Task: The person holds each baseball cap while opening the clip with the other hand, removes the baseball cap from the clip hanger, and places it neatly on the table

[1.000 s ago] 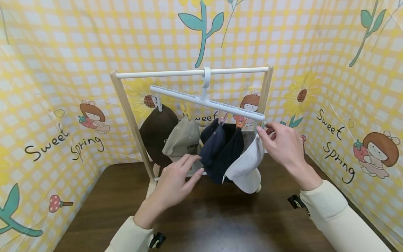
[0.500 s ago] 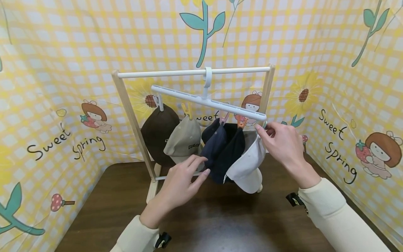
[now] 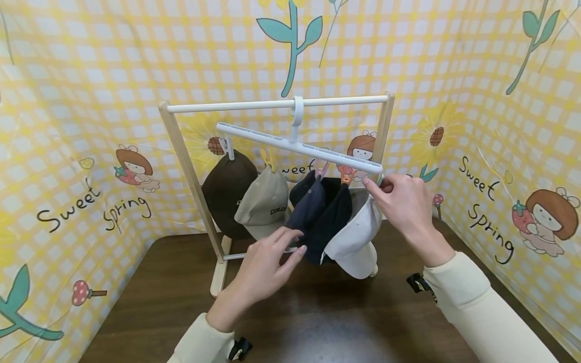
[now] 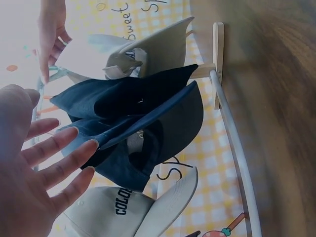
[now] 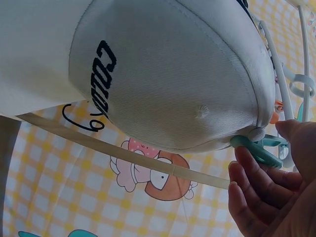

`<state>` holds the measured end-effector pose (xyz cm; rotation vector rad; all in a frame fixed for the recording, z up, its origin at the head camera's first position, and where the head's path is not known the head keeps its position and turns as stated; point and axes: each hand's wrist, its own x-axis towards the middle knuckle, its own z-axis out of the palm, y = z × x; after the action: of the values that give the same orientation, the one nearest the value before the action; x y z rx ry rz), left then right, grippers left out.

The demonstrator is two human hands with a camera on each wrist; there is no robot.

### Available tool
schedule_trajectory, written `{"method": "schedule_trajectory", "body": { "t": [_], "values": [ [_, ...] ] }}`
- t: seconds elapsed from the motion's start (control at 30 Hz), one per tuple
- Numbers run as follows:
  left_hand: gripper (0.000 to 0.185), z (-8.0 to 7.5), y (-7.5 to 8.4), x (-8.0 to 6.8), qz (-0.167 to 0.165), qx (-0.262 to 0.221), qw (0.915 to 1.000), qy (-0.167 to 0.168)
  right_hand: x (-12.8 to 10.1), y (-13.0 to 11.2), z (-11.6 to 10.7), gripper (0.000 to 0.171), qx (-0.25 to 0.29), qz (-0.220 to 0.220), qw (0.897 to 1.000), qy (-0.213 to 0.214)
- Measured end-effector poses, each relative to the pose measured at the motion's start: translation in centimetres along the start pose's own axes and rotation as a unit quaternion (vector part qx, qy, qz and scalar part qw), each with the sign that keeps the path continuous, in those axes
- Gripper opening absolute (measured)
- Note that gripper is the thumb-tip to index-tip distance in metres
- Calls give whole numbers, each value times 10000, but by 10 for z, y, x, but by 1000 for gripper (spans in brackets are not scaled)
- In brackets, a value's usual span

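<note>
My right hand (image 3: pixel 406 201) is at the hanger's right end, fingers curled round a green clothespin (image 5: pixel 259 152) at the crown of a white cap (image 3: pixel 358 234). Thumb and forefinger lie on either side of the clothespin. My left hand (image 3: pixel 265 262) is held low in front of a navy cap (image 4: pixel 118 143), fingers spread and holding nothing. A black cap (image 3: pixel 333 222) hangs between the navy and white ones. Farther left are a beige cap (image 3: pixel 263 201) and a dark brown cap (image 3: pixel 229 191). All hang from the white hanger (image 3: pixel 299 147).
The hanger hooks over the white top rail (image 3: pixel 231 107) of a wooden rack (image 3: pixel 190 171), which stands on a dark brown table (image 3: pixel 317 322). Yellow checked cloth (image 3: pixel 136 65) surrounds the table. Orange (image 3: pixel 346 175), pink (image 3: pixel 323 170) and yellow (image 3: pixel 268 159) clothespins hold other caps.
My left hand has moved a little right, across the lower edge of the navy cap. My right hand stays at the green clothespin, its thumb slightly farther left. The caps and hanger keep their places.
</note>
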<state>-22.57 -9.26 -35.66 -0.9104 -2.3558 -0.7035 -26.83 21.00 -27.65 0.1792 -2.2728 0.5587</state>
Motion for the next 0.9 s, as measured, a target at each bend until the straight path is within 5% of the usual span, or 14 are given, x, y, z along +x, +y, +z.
{"method": "schedule_trajectory", "body": {
  "t": [0.9],
  "values": [
    [19,29,7,-6,-106,-291,9988,-369,4,-4,2,58,-204,262,9994,24]
  ]
}}
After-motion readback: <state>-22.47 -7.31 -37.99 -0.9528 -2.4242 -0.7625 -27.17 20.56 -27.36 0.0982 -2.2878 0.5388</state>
